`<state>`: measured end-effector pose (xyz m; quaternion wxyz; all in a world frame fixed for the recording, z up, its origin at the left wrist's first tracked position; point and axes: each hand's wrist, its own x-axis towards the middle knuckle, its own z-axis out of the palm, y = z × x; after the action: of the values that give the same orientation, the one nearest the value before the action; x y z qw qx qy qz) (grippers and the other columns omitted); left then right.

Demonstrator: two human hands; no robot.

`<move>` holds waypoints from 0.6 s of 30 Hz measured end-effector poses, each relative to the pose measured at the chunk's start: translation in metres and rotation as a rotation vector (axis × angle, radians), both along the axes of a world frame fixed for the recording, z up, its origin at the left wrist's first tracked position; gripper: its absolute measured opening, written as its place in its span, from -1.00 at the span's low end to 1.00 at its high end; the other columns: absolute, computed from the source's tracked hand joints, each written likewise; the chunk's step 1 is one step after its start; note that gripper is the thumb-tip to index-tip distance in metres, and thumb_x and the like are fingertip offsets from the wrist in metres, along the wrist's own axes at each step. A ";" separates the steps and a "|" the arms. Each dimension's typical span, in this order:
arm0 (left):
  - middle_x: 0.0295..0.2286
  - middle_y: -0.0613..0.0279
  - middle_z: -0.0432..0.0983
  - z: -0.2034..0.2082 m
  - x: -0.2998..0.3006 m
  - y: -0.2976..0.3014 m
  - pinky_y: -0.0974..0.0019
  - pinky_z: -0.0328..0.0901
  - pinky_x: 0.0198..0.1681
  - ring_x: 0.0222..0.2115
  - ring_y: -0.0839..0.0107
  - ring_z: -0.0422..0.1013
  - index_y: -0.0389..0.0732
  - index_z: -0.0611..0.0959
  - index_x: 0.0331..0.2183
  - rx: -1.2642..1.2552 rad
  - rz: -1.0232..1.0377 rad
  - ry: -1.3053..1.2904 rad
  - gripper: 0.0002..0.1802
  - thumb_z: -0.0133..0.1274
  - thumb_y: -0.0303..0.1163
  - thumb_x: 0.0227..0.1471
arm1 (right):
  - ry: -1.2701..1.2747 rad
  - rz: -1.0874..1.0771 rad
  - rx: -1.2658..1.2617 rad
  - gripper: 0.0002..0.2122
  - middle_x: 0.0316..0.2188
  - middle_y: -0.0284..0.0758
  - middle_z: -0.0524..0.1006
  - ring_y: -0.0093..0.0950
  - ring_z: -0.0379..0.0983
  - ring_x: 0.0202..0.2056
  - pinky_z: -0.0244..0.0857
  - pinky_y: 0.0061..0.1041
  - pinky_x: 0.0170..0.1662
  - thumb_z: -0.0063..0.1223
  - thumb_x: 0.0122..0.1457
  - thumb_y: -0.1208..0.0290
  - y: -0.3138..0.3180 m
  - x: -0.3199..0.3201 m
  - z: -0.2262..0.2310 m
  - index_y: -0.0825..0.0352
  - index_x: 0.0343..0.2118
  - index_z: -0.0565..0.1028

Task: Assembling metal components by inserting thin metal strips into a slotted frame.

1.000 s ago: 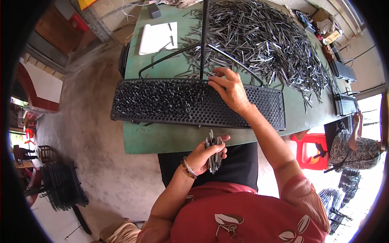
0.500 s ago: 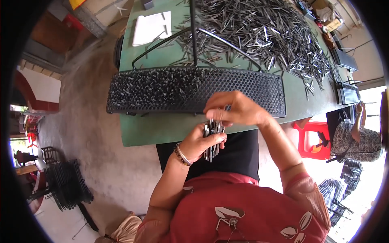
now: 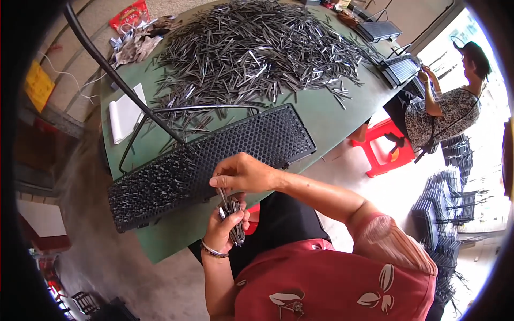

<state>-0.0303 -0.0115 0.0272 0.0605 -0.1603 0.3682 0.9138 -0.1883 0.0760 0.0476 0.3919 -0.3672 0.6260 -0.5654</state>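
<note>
In my left hand (image 3: 218, 231), fingers wrapped round it, is a bundle of thin dark metal strips (image 3: 237, 227). Just above the bundle, my right hand (image 3: 245, 174) pinches a single strip (image 3: 221, 196) between thumb and fingers, its lower end close to the others. Beyond both hands lies a long black perforated rack (image 3: 251, 138) with a wire frame. Strips stand packed in the holes of its left part (image 3: 152, 187), while bare holes show across the right part. My right hand hides a bit of the rack's near edge.
A big pile of loose strips (image 3: 251, 48) covers the far side of the green table (image 3: 332, 115). White paper (image 3: 126, 113) lies at the left. Rightward, another person (image 3: 444, 115) works at a similar rack (image 3: 399, 69), beside a red stool (image 3: 383, 147). Stacked black racks (image 3: 439, 208) stand on the floor.
The view has swung to the right, bringing more of the other person into sight. My right hand stays over the bundle, where a pinched strip now shows. My left hand keeps its hold.
</note>
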 end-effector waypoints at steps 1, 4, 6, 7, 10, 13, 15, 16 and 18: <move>-0.35 0.23 0.33 0.000 0.001 0.000 0.49 0.29 -0.47 -0.44 0.53 0.31 -0.35 0.36 -0.08 0.011 0.007 -0.006 -0.55 0.04 -0.51 -0.07 | -0.024 -0.048 -0.059 -0.73 -0.62 -0.35 0.50 -0.65 0.42 -0.56 0.33 -0.61 -0.50 0.11 0.11 0.26 -0.001 0.000 -0.003 0.44 -0.42 0.51; -0.42 0.28 0.36 -0.005 0.012 -0.003 0.49 0.30 -0.47 -0.48 0.54 0.33 -0.35 0.43 -0.13 0.030 0.042 -0.056 -0.61 0.06 -0.48 -0.06 | -0.063 -0.161 -0.121 -0.76 -0.62 -0.35 0.50 -0.66 0.42 -0.54 0.32 -0.62 -0.48 0.11 0.11 0.31 -0.009 0.003 -0.002 0.45 -0.45 0.51; -0.45 0.29 0.37 -0.010 0.022 -0.005 0.49 0.30 -0.48 -0.50 0.54 0.33 -0.34 0.44 -0.15 0.039 0.097 -0.111 -0.62 0.06 -0.46 -0.06 | 0.053 -0.244 -0.073 -0.76 -0.56 -0.41 0.51 -0.70 0.41 -0.50 0.30 -0.67 -0.45 0.07 0.14 0.30 -0.008 -0.002 0.010 0.43 -0.39 0.51; -0.47 0.29 0.37 -0.010 0.019 -0.004 0.49 0.29 -0.49 -0.52 0.55 0.32 -0.33 0.45 -0.17 0.037 0.116 -0.124 -0.65 0.05 -0.44 -0.05 | -0.011 -0.294 -0.060 -0.77 -0.57 -0.42 0.50 -0.70 0.40 -0.52 0.28 -0.69 -0.47 0.07 0.14 0.31 -0.007 -0.005 0.011 0.43 -0.40 0.51; -0.50 0.30 0.37 -0.017 0.017 -0.006 0.50 0.26 -0.52 -0.55 0.57 0.31 -0.29 0.47 -0.20 0.063 0.178 -0.059 -0.71 0.01 -0.40 0.01 | -0.087 -0.308 0.025 -0.78 -0.62 -0.42 0.48 -0.70 0.37 -0.59 0.25 -0.70 -0.54 0.12 0.11 0.30 0.000 -0.008 0.024 0.41 -0.43 0.52; -0.53 0.32 0.36 -0.018 0.015 -0.011 0.53 0.26 -0.52 -0.57 0.60 0.31 -0.26 0.47 -0.21 0.050 0.267 -0.033 -0.71 0.00 -0.28 0.07 | -0.151 -0.134 0.128 -0.77 -0.63 -0.41 0.49 -0.70 0.37 -0.61 0.25 -0.70 -0.57 0.14 0.10 0.30 -0.004 0.002 0.016 0.42 -0.45 0.53; -0.54 0.39 0.36 -0.016 0.016 -0.011 0.55 0.26 -0.54 -0.59 0.64 0.31 -0.23 0.47 -0.23 0.044 0.301 -0.076 -0.68 0.04 -0.20 0.06 | -0.077 -0.058 0.201 -0.74 -0.64 -0.40 0.49 -0.69 0.38 -0.61 0.26 -0.70 -0.59 0.16 0.08 0.28 -0.009 0.013 0.004 0.44 -0.47 0.54; -0.54 0.39 0.36 -0.016 0.018 -0.010 0.55 0.26 -0.54 -0.59 0.64 0.31 -0.23 0.47 -0.23 0.040 0.311 -0.078 -0.68 0.04 -0.20 0.06 | -0.079 -0.047 0.197 -0.74 -0.64 -0.40 0.49 -0.69 0.38 -0.61 0.26 -0.70 -0.59 0.16 0.08 0.28 -0.010 0.018 0.002 0.44 -0.47 0.54; -0.55 0.42 0.36 -0.017 0.020 -0.008 0.55 0.26 -0.57 -0.61 0.65 0.30 -0.22 0.47 -0.25 -0.096 0.266 -0.133 -0.70 0.08 -0.24 0.04 | -0.011 -0.015 0.206 -0.68 -0.67 -0.37 0.49 -0.69 0.42 -0.62 0.27 -0.68 -0.62 0.16 0.07 0.22 -0.011 0.023 -0.001 0.48 -0.45 0.55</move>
<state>-0.0103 -0.0199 0.0103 -0.0447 -0.2704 0.3823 0.8824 -0.1655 0.0653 0.0467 0.4269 -0.3170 0.6814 -0.5030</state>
